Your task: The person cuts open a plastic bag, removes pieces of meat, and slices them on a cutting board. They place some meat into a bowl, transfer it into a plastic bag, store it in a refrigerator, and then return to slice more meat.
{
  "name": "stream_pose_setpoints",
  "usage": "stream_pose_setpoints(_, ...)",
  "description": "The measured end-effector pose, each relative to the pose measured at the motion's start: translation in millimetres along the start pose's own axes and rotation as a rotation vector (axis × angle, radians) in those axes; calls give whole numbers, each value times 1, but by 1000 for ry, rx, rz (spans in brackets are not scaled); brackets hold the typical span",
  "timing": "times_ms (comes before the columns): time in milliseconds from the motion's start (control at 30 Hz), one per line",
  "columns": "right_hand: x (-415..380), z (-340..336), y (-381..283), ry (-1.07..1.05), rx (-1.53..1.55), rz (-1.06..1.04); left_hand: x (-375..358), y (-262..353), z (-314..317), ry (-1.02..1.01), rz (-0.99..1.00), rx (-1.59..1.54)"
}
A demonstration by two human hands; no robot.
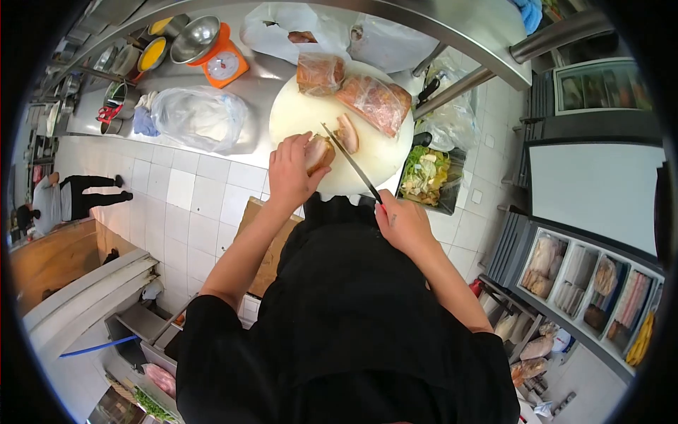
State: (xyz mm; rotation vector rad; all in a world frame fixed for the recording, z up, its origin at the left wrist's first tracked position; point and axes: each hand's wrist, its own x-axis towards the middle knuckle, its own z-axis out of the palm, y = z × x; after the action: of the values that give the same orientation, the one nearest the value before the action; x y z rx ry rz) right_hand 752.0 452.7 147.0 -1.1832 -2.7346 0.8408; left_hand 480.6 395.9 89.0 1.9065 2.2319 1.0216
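On the round white cutting board (pixel 293 113), my left hand (pixel 291 169) is closed around a piece of pork belly (pixel 319 155). My right hand (pixel 406 222) grips a long knife (pixel 352 161) by its handle, with the blade slanting up and left over the board. Its edge lies between the held piece and a cut slice of pork (pixel 347 133), which rests just right of the blade. Farther back on the board sit two larger chunks of meat, a square one (pixel 320 74) and a longer one (pixel 374 104), both in clear plastic wrap.
An orange kitchen scale (pixel 224 65) with a metal bowl (pixel 196 40) stands at the back left, near a plastic bag (pixel 198 120). Below the board's right side is a bin of vegetable scraps (pixel 427 177). A metal shelf rail (pixel 452 39) crosses above. Another person (pixel 63 201) is far left.
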Motion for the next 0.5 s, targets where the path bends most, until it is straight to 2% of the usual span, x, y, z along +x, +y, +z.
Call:
stream_pose_setpoints(67, -12, -19, -12, -3, 2, -3, 5, 1, -7, -97, -97, -4)
stream_pose_setpoints(133, -22, -30, -20, -7, 7, -9, 4, -5, -2, -136, -99, -12)
stream_pose_setpoints(300, -36, -39, -19, -27, -44, -15, 4, -3, 5, -56, -43, 33)
stream_pose_setpoints(500, -37, -44, -18, 8, -94, -77, 5, -3, 5, -79, -59, 30)
